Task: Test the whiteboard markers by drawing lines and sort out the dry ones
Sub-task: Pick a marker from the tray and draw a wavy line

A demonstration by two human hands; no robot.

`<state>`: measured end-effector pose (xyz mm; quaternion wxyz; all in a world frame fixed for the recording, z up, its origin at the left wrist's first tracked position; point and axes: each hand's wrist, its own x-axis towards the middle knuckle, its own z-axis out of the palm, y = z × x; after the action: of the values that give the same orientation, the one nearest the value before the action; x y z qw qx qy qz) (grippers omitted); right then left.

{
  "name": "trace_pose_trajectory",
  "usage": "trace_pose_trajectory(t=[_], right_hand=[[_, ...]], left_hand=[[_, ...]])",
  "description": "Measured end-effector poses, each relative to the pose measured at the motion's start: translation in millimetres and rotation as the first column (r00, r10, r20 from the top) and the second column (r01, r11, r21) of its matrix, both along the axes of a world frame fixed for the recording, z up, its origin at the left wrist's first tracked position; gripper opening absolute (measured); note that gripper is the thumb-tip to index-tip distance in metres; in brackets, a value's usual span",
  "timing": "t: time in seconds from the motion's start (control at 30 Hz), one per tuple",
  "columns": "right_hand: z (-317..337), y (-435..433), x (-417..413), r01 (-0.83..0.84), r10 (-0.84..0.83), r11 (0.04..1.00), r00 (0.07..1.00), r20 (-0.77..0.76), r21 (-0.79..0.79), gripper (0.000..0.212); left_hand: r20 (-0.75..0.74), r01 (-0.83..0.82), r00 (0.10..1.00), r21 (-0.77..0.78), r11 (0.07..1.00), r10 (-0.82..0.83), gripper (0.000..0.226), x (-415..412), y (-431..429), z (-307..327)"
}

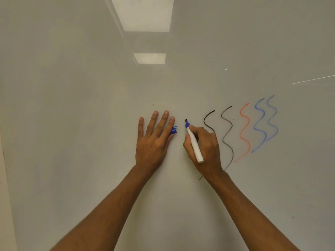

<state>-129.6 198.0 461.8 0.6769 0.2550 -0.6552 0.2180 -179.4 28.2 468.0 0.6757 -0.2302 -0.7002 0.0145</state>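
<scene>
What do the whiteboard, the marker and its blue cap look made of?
Whiteboard: a glossy coated panel, perhaps melamine or enamelled steel; it mirrors the ceiling lights. Marker: a smooth white plastic barrel with a soft sheen. Cap: probably blue moulded plastic, only partly visible.

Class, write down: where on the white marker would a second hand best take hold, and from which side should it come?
Take the bare rear end of the white marker, coming from below. The right hand wraps the front near the blue tip, while the tail juts free past the palm.

Uncapped blue marker [194,142], tip on whiteboard [90,105]
</scene>
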Motion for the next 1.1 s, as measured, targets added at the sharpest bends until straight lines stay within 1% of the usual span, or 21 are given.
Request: trace_pose_trajectory(t=[0.03,0.07,0.17,0.23,0.3,0.37,0.4,0.43,0.6,0.67,0.7,0.73,0.8,0.87,0.93,1.03,1.1], right_hand=[[-7,2,0,0.019,-0.019,1.0,1.0,-0.01,0.014,0.029],[-14,5,1,0.025,-0.025,1.0,1.0,-0.01,-0.012,0.026],[-33,9,5,-0.008,0.01,0.986,1.0,0.012,-0.169,0.018],[-42,5,7,-0.032,0.041,0.975,0.999,0.036,-0.221,0.018],[-52,2,7,-0.043,0.054,0.983,0.997,0.054,-0.177,0.018],[-63,3,8,-0.009,0.012,0.999,0.999,0.048,-0.046,0.019],[-68,6,8,0.01,-0.01,1.0,0.999,0.043,0.001,0.02],[-72,9,9,0.017,-0.018,1.0,0.999,0.047,0.014,0.019],[-92,16,16,0.01,0.008,0.986,0.994,0.112,-0.166,0.013],[-104,11,18,0.02,0.002,0.983,0.993,0.116,-0.184,0.01],[-109,10,19,0.029,-0.007,0.985,0.992,0.125,-0.171,0.009],[-113,8,20,0.038,-0.018,0.989,0.99,0.141,-0.141,0.012],[-118,6,21,0.072,-0.071,0.997,0.984,0.163,0.0,0.024],[-119,7,22,0.121,-0.143,0.984,0.976,0.164,0.134,0.021],[-116,8,25,0.145,-0.174,0.974,0.971,0.167,0.173,0.018],[-114,8,32,0.172,-0.207,0.962,0.966,0.157,0.213,0.026],[-117,8,36,0.177,-0.225,0.952,0.958,0.178,0.249,0.033]], left_hand=[[0.0,0.001,1.0,0.002,1.0,-0.001,0.053,0,0,0],[0.0,0.004,1.0,0.003,1.0,-0.004,0.053,-1,0,-1],[-0.005,0.009,1.0,0.006,1.0,-0.009,0.052,-1,0,-4],[-0.012,0.01,1.0,0.006,1.0,-0.01,0.052,-1,0,-4],[-0.016,0.015,1.0,0.006,1.0,-0.015,0.051,-1,-1,-3],[-0.023,0.015,1.0,0.006,1.0,-0.014,0.051,-2,-2,-4],[-0.026,0.015,1.0,0.006,1.0,-0.014,0.051,-2,-3,-4],[-0.027,0.017,0.999,0.007,1.0,-0.016,0.051,-3,-2,-4],[-0.031,0.026,0.999,0.022,0.999,-0.025,0.048,-1,0,-2],[-0.019,0.021,1.0,0.019,1.0,-0.021,0.048,0,1,-1],[-0.01,0.018,1.0,0.019,1.0,-0.017,0.049,2,1,-1],[0.0,0.012,1.0,0.018,1.0,-0.012,0.048,4,2,0],[0.016,-0.007,1.0,0.013,1.0,0.007,0.047,8,2,-1],[0.027,-0.021,0.999,-0.004,1.0,0.021,0.047,12,1,-5],[0.041,-0.017,0.999,-0.031,0.999,0.019,0.048,17,1,-16],[0.066,0.001,0.998,-0.053,0.999,0.002,0.05,25,0,-41],[0.086,0.01,0.996,-0.053,0.999,-0.005,0.05,29,-5,-59]])
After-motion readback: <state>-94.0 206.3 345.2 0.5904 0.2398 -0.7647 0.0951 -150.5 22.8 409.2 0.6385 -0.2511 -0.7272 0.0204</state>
